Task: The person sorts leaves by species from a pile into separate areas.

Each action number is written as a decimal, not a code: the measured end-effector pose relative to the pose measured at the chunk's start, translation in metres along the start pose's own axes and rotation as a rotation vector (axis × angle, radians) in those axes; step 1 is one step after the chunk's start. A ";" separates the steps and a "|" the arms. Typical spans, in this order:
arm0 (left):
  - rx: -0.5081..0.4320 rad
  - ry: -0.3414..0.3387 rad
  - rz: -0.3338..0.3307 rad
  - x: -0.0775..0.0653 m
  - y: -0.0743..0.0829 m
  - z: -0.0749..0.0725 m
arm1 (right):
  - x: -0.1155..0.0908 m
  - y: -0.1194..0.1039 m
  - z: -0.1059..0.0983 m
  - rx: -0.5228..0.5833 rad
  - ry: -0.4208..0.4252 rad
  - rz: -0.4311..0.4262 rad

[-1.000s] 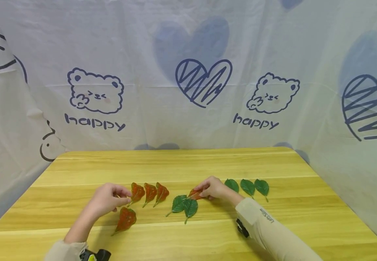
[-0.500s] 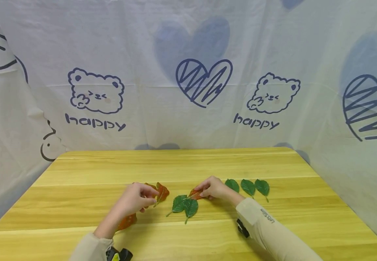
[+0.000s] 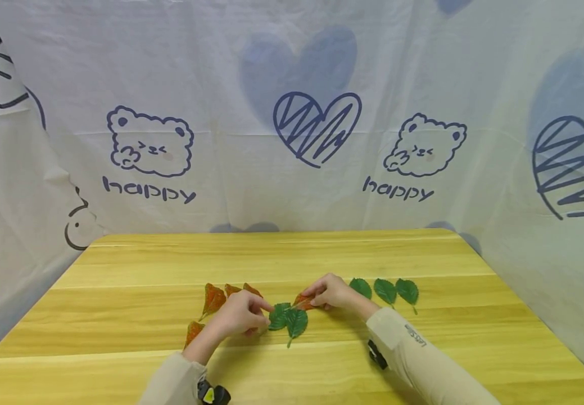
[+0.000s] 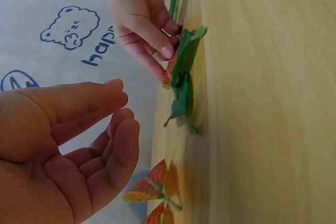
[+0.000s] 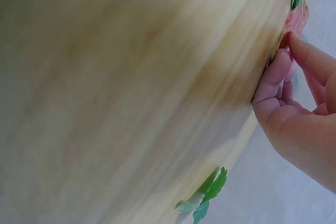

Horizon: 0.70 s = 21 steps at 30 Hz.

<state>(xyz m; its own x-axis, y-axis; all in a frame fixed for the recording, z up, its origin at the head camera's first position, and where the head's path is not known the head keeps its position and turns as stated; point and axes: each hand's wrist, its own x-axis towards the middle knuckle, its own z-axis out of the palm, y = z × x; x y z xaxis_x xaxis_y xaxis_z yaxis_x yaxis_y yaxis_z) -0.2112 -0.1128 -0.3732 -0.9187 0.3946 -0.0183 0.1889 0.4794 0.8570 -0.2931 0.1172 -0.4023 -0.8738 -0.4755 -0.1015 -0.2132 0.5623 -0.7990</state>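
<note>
My right hand (image 3: pixel 334 291) pinches a red artificial leaf (image 3: pixel 302 302) between thumb and fingers, low over the table. Against that leaf's stem end lie two green leaves, a left one (image 3: pixel 277 316) and a front one (image 3: pixel 297 322). Just left of them hovers my left hand (image 3: pixel 243 315), its fingertips close to the left green leaf. Seen in the left wrist view, the left hand (image 4: pixel 68 145) is loosely curved, with a gap between thumb and fingers and nothing held. The left green leaf's stem is hidden behind this hand in the head view.
Several red leaves lie at the left, among them one at the row's left end (image 3: pixel 214 298) and a nearer one (image 3: pixel 193 333), partly covered by the left arm. A row of green leaves (image 3: pixel 385 292) is at the right. A printed cloth (image 3: pixel 231 112) hangs behind the wooden table (image 3: pixel 120 259).
My left hand has moved right, passing in front of the red leaves to the green pair. The right hand has stayed in place, pinching the red leaf.
</note>
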 end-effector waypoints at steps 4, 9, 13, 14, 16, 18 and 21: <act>0.005 -0.009 -0.001 0.006 0.000 0.004 | 0.000 0.001 0.000 -0.001 -0.006 -0.002; -0.016 -0.019 -0.031 0.011 0.001 0.008 | 0.000 0.001 0.000 -0.002 -0.005 0.001; -0.023 -0.009 -0.069 0.014 0.001 0.011 | 0.000 0.001 0.000 0.003 -0.005 0.003; -0.020 -0.007 -0.078 0.015 0.001 0.012 | 0.000 0.001 0.000 0.004 -0.005 0.002; -0.013 -0.003 -0.095 0.016 0.001 0.013 | 0.000 0.001 0.000 0.009 -0.006 0.000; -0.007 -0.007 -0.111 0.018 0.002 0.015 | 0.000 0.001 0.000 0.015 -0.006 0.000; 0.001 -0.018 -0.133 0.020 0.001 0.016 | -0.001 0.001 -0.001 0.020 -0.005 0.000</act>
<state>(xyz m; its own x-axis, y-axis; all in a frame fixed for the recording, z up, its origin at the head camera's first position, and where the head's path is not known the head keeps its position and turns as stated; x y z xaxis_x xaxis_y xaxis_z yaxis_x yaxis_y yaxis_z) -0.2235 -0.0921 -0.3808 -0.9291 0.3418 -0.1414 0.0660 0.5292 0.8459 -0.2931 0.1185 -0.4028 -0.8714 -0.4794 -0.1045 -0.2046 0.5486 -0.8107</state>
